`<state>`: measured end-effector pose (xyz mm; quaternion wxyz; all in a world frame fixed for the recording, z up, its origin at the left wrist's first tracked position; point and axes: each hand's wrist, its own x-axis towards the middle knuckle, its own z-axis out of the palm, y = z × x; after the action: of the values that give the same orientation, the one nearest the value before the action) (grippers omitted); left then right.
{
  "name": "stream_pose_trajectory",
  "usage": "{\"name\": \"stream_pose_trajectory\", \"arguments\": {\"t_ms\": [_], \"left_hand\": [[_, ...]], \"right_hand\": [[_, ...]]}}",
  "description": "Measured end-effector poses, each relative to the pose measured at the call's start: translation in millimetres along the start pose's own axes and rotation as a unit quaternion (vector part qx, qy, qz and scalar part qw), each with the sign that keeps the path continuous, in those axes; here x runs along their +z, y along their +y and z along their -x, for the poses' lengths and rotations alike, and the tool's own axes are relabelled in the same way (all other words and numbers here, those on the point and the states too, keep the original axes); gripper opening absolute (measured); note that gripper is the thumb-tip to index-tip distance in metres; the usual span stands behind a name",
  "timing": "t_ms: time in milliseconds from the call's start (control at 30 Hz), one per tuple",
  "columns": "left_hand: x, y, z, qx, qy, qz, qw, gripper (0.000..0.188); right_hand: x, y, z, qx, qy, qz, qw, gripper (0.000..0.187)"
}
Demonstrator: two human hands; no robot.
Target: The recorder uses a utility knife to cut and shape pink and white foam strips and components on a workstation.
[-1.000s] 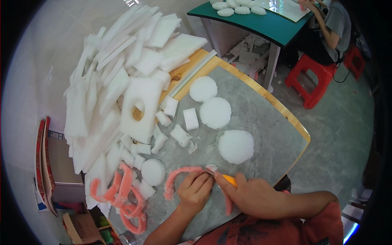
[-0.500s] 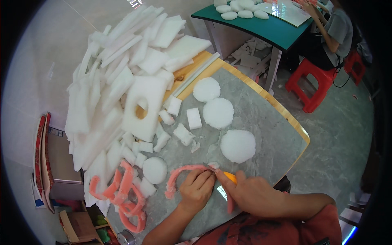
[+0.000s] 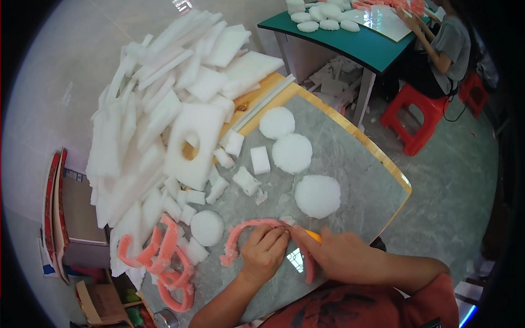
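A curved pink foam strip (image 3: 235, 238) lies on the grey tabletop in front of me, arching behind both hands. My left hand (image 3: 266, 252) is closed on it near the middle of the arch, fingers bent and pressed down. In my right hand (image 3: 340, 256) is a knife with an orange handle (image 3: 313, 235). Its thin dark tip reaches the strip beside my left fingertips; most of the knife is hidden by my fingers. A small white scrap sits just behind that spot. The strip's other end (image 3: 310, 271) comes down under my right hand.
White foam discs (image 3: 318, 196) and blocks (image 3: 260, 159) lie beyond my hands. A tall heap of white foam sheets (image 3: 191, 139) covers the left side, with pink foam strips (image 3: 164, 257) before it. A person sits at a green table (image 3: 350, 44), far right, near red stools (image 3: 413, 117).
My right hand and the knife have shifted slightly to the right along the strip. My left hand stays nearly in place. The view has tilted a little.
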<state>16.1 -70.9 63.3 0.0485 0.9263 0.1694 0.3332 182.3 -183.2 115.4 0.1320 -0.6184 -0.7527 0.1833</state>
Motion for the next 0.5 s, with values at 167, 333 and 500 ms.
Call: {"name": "stream_pose_trajectory", "arguments": {"t_ms": [167,333,500], "left_hand": [[1,3,0,0.005,-0.005,-0.009,1.000,0.018],[3,1,0,0.003,0.012,-0.007,1.000,0.020],[4,3,-4,-0.006,0.011,0.011,1.000,0.024]], "right_hand": [[-11,-2,2,0.010,-0.038,-0.024,0.999,0.062],[-3,-3,-3,0.028,-0.039,-0.023,0.999,0.064],[-2,2,8,0.029,-0.051,-0.036,0.998,0.068]]}}
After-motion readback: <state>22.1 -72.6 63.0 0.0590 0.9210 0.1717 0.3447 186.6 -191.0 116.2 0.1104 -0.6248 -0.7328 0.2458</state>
